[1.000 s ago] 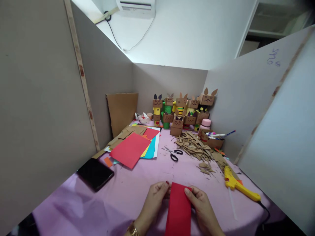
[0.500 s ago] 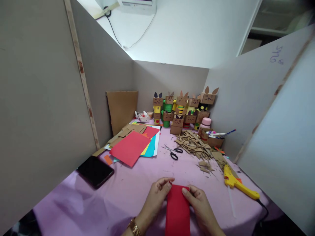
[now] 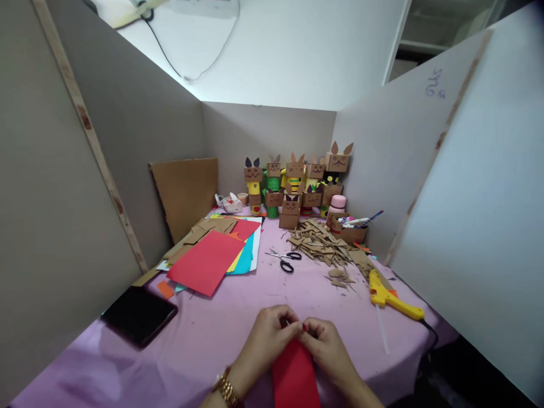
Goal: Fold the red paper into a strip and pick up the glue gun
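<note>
A strip of red paper (image 3: 295, 377), apparently folded, lies at the table's near edge, its lower end cut off by the picture. My left hand (image 3: 272, 334), with a gold watch on the wrist, pinches the strip's far end. Close beside it, my right hand (image 3: 325, 340) grips the same end from the other side. The fingertips of both hands meet there and hide the strip's top edge. Beyond the hands lie black-handled scissors (image 3: 285, 260) with slightly parted blades.
Coloured paper sheets (image 3: 208, 263) and a dark phone or tablet (image 3: 139, 315) lie left. At right are cardboard scraps (image 3: 318, 241), a yellow glue gun (image 3: 391, 297) with its cord, and a box of pens (image 3: 348, 229). Several cardboard animal figures (image 3: 289, 207) stand at the back between grey partitions.
Both hands have come together at the strip's far end, where they were apart at its two corners. The whole view has shifted, with the table's things now further left.
</note>
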Available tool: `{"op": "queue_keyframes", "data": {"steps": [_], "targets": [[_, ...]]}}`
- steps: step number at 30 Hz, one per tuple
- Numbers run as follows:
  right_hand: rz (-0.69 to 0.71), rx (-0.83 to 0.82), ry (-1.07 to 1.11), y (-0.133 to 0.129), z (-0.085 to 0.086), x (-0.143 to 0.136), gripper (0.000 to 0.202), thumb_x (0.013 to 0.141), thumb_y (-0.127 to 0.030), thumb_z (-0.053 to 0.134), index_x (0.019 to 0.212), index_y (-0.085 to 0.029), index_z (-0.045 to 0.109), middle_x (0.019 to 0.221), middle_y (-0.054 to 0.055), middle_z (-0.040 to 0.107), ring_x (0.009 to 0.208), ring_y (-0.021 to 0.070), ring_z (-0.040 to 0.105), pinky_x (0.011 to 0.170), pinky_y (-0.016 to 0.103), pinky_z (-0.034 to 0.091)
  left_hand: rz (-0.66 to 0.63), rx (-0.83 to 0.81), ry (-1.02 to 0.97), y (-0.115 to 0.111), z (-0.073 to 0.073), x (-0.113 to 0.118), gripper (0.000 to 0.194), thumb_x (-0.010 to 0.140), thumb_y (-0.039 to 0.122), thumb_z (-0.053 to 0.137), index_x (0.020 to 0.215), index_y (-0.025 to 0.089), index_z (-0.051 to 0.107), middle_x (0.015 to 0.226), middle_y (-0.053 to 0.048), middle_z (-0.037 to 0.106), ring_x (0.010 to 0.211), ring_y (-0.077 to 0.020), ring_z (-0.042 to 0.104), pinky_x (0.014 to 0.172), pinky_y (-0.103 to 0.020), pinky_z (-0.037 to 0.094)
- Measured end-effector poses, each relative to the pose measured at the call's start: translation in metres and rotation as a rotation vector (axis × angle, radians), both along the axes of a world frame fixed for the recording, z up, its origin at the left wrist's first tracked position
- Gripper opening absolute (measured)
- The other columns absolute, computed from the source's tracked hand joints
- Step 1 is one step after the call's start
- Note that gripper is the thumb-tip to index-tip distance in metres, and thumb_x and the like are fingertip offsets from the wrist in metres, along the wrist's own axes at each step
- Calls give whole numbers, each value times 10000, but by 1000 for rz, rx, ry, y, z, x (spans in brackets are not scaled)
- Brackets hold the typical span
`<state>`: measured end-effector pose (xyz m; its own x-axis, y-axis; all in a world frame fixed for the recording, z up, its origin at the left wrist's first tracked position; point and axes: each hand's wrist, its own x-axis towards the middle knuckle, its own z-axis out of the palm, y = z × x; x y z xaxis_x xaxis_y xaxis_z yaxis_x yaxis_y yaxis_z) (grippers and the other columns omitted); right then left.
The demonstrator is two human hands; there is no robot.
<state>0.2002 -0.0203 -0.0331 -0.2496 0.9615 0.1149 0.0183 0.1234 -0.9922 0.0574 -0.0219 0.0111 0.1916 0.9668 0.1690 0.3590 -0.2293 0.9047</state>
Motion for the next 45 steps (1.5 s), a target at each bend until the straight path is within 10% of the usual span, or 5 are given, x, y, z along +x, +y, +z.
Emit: {"op": "queue_keyframes", "data": {"steps": [20, 45], "targets": [[1, -18, -77, 5, 4, -2, 377, 724, -457, 599, 519, -173, 459, 486, -71, 347, 488, 75, 270, 446, 224, 201, -145, 38, 106, 8, -4, -5, 113, 779, 228, 501, 702, 173, 562, 630, 26, 532, 602, -133, 472, 566, -221, 342], [244, -113, -65, 5, 10, 11, 443, 723, -508, 618, 494, -185, 419, 480, -84, 314, 468, 63, 237, 452, 226, 161, -12, 177, 149, 13, -15, -15, 174, 860, 244, 406, 697, 217, 463, 663, 24, 501, 635, -149, 453, 613, -242, 353]]}}
